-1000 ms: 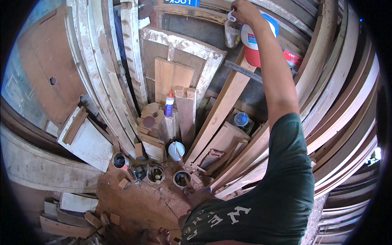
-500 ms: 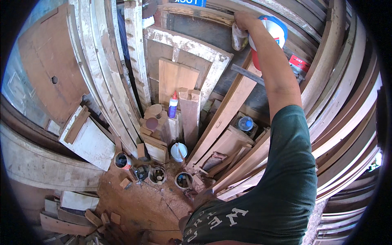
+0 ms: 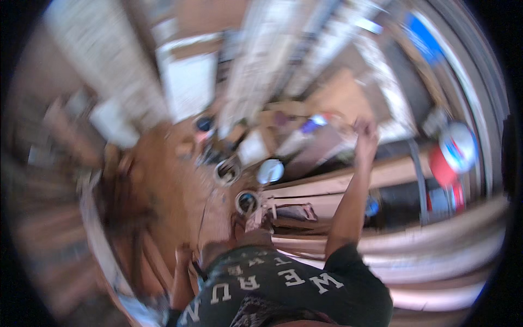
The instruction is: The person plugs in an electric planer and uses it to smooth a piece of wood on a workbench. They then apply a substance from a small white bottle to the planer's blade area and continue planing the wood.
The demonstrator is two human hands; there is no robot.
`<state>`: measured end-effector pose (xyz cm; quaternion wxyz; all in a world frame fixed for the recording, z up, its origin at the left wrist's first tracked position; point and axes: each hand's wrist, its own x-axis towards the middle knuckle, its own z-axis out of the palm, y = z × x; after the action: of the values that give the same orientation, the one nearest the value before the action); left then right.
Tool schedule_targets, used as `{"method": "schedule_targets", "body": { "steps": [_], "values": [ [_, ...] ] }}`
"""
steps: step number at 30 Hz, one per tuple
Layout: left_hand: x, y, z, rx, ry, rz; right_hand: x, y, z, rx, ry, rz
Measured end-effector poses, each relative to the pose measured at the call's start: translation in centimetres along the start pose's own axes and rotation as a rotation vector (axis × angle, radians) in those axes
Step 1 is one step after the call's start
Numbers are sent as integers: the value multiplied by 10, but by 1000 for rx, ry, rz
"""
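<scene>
My right hand (image 3: 366,129) is raised over the wood pieces, its fingers smeared by motion; whether it holds anything cannot be made out. Nearest to it is a white and purple squeeze bottle (image 3: 313,124) with a red tip, standing among wood blocks, apart from the hand. My left hand (image 3: 184,254) hangs low by my side near the dark shirt, also blurred. A pale bag-like bundle (image 3: 435,121) sits farther right, beside a red, white and blue tub (image 3: 457,150); neither hand touches them.
Below the bottle are a white bucket (image 3: 271,171) and open cans, one a round can (image 3: 227,171), on the dusty brown floor (image 3: 169,185). Long planks (image 3: 321,180) lean at the right. White-painted boards (image 3: 189,84) stand at the far left.
My view has swung left, blurring the scene. My right hand has drawn back from beside the tub and bag. My left hand has come into view at the lower left.
</scene>
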<state>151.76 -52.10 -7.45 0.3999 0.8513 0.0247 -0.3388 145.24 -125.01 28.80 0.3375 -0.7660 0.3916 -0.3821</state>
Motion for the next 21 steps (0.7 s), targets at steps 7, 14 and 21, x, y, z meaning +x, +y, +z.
{"method": "schedule_targets", "body": {
  "steps": [7, 14, 21],
  "values": [
    [-138, 72, -28, -657, 190, -194, -405, 46, 245, 128, -1610, -90],
    [-265, 91, -47, -1078, 203, -70, -503, -158, 242, -149, -2193, -724],
    [-375, -25, -33, -1195, 302, 86, -652, -234, 190, -162, -2379, -1165]
  ]
}}
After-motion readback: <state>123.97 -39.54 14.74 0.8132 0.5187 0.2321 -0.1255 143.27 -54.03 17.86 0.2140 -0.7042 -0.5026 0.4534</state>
